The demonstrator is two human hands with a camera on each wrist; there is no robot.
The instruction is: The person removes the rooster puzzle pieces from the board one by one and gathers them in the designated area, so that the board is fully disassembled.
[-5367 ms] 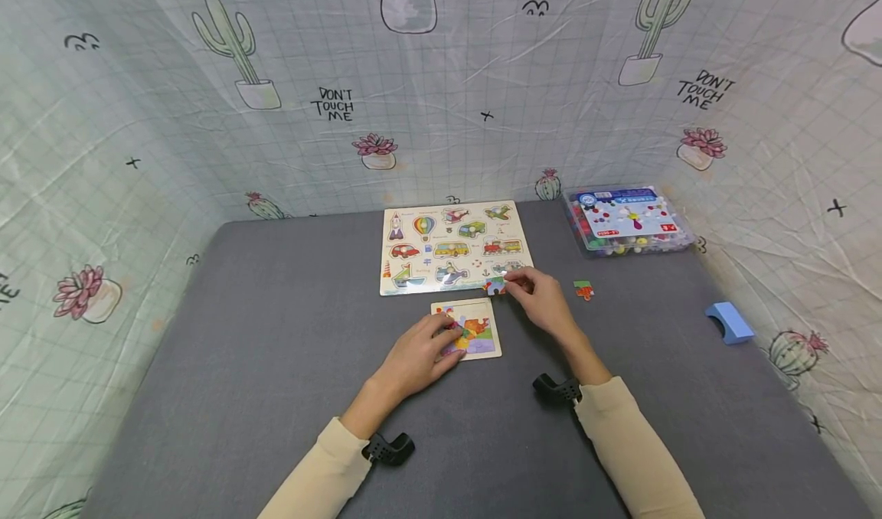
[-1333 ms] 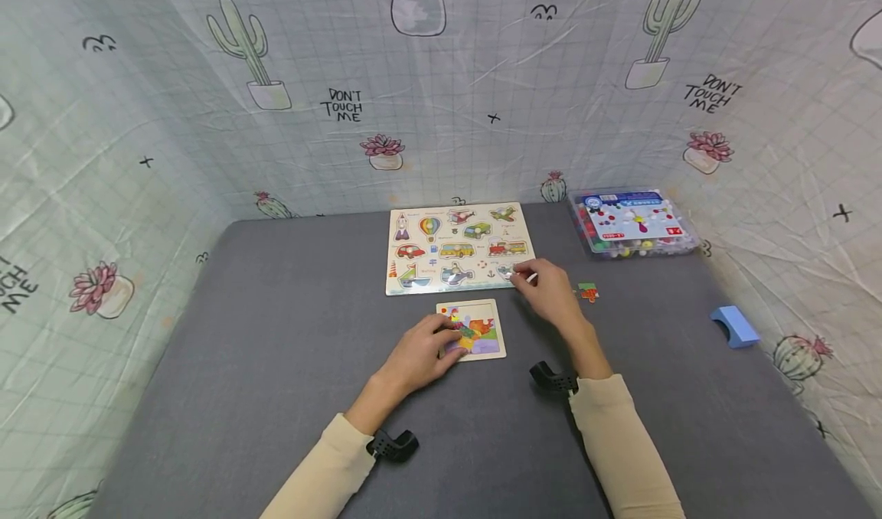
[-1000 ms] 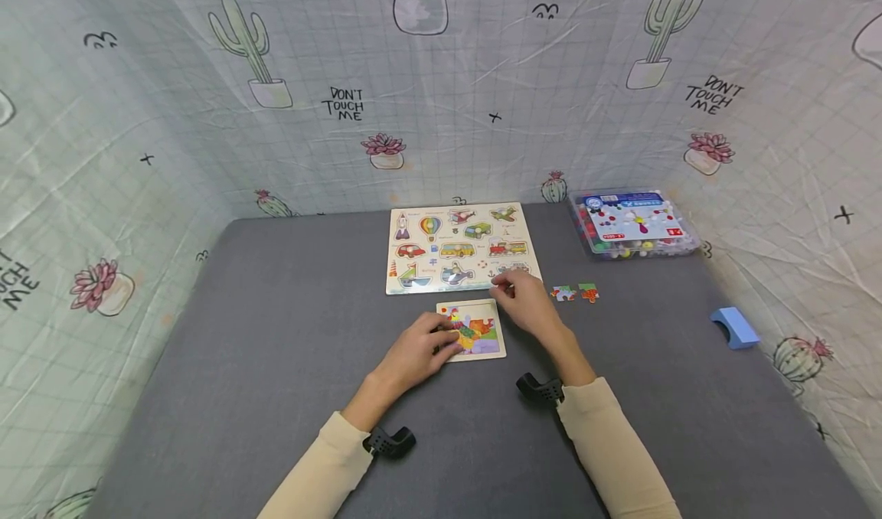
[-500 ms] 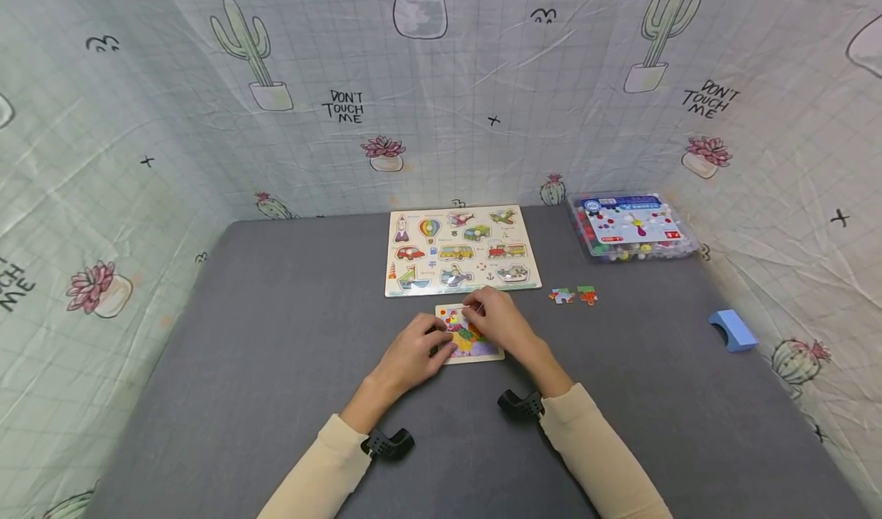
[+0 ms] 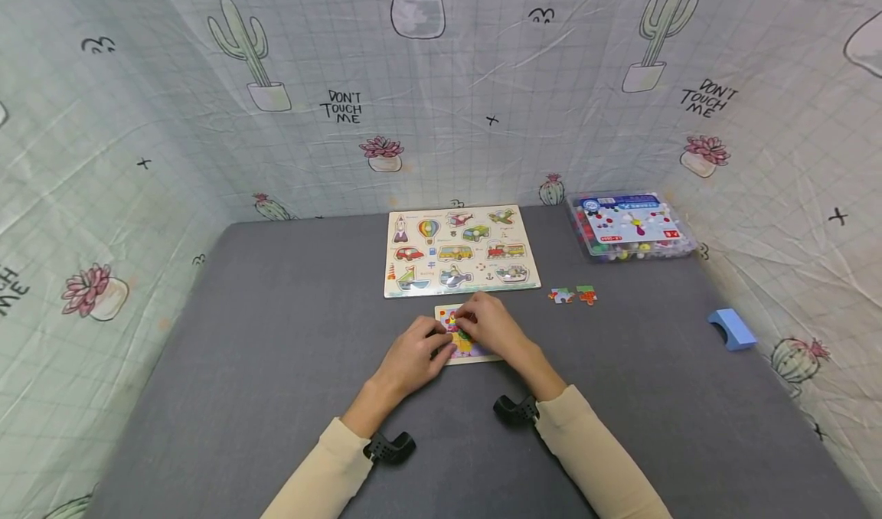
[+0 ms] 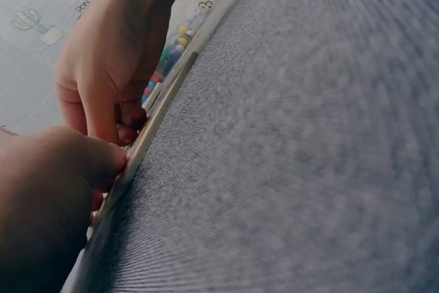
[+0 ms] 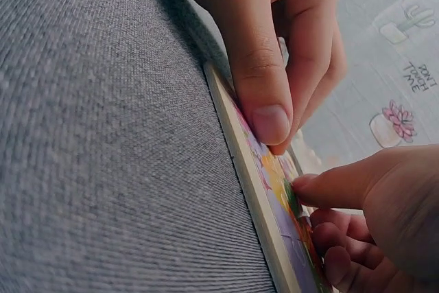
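Note:
A small wooden jigsaw puzzle of a hen lies in its tray (image 5: 475, 360). My left hand (image 5: 406, 358) rests on its left part, fingertips and thumb pressing the picture, as the right wrist view shows. Over the upper middle of the picture is my right hand (image 5: 499, 330), thumb and fingers brought together at a puzzle piece (image 7: 293, 202) with some green on it. The fingers partly hide that piece. Two loose jigsaw pieces lie to the right on the table: a pale blue one (image 5: 561, 295) and a green and orange one (image 5: 586, 295).
Behind the tray lies a larger wooden board of vehicle pictures (image 5: 462, 251). A clear box of coloured beads or balls (image 5: 630, 226) stands at the back right, and a blue arched block (image 5: 733, 329) sits near the right edge. A patterned cloth (image 5: 489, 83) surrounds the grey table.
The right hand has set the pale blue piece down beside the green and orange one. It then came left, over the hen puzzle. My left hand has stayed on the tray's left part.

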